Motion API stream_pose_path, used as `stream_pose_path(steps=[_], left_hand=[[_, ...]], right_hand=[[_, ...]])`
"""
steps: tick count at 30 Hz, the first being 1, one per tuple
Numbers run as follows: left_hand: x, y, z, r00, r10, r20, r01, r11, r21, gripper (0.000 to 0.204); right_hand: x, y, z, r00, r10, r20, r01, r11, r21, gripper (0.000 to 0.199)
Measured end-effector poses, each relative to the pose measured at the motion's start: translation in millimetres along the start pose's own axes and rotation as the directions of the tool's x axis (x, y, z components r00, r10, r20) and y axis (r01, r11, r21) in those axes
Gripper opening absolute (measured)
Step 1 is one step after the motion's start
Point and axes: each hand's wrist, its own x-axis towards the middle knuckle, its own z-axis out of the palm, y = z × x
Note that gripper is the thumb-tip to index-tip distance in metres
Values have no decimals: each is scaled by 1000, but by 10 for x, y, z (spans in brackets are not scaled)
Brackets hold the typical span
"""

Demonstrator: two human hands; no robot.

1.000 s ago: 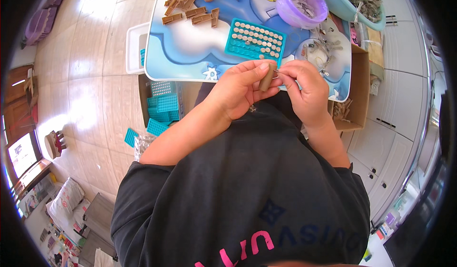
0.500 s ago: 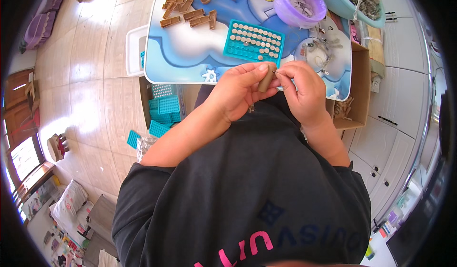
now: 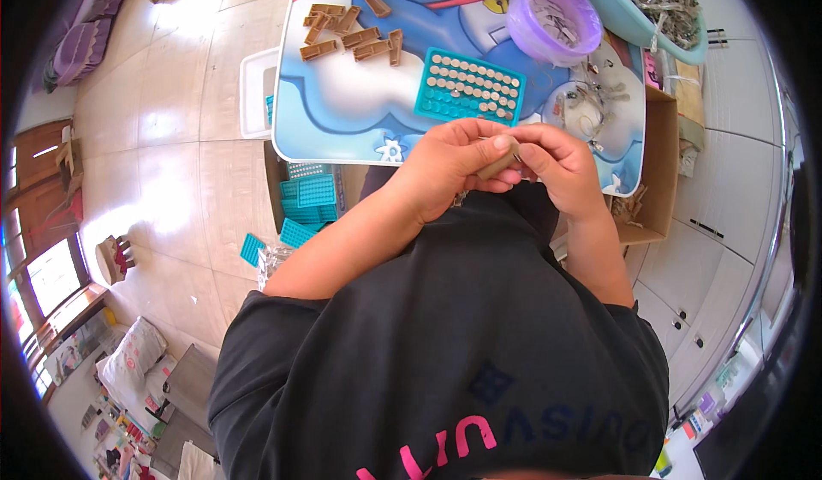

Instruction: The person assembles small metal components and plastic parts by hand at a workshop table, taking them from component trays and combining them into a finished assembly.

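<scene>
My left hand [image 3: 454,161] is closed round a small brown plastic casing [image 3: 495,169], held at a slant just off the near edge of the table. At the casing's right end, my right hand [image 3: 561,165] pinches with thumb and forefinger; a thin, shiny bit shows there, too small to name. Beyond my hands lies a teal tray [image 3: 440,105] with rows of round silver button cells [image 3: 469,79], its near left pockets bare. Several more brown casings [image 3: 364,36] are scattered at the far left of the table.
The table [image 3: 317,133] has a cartoon print. Near its right side are a lined purple basin [image 3: 524,35], a clump of wired parts [image 3: 586,107] and a light teal tub [image 3: 698,50]. A cardboard box [image 3: 661,167] stands at right. More teal trays [image 3: 310,191] sit below the left edge.
The brown casing has tipped from nearly upright to a slant, and my fingers now cover more of it. The whole view has shifted slightly, so the table sits lower and further right.
</scene>
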Motion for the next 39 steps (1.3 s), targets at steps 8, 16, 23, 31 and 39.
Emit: stream_pose_path(steps=[8,16,23,31,39], left_hand=[[-77,7,-73,998,50,-38,-40,975,217,27],[-37,45,-93,995,95,-15,-85,942,325,26],[-59,10,15,970,204,-135,-137,909,394,13],[114,415,-316,616,776,134,-286,61,956,26],[-3,855,-903,599,759,253,290,-500,816,26]], right_hand=[[21,126,-8,996,-79,-52,80,996,30,19],[52,188,-9,998,-24,-66,39,973,229,24],[95,289,128,976,-54,-212,116,949,294,27],[-139,206,-414,935,-131,-330,260,886,385,28],[-1155,481,-2095,371,-79,-925,544,826,148,26]])
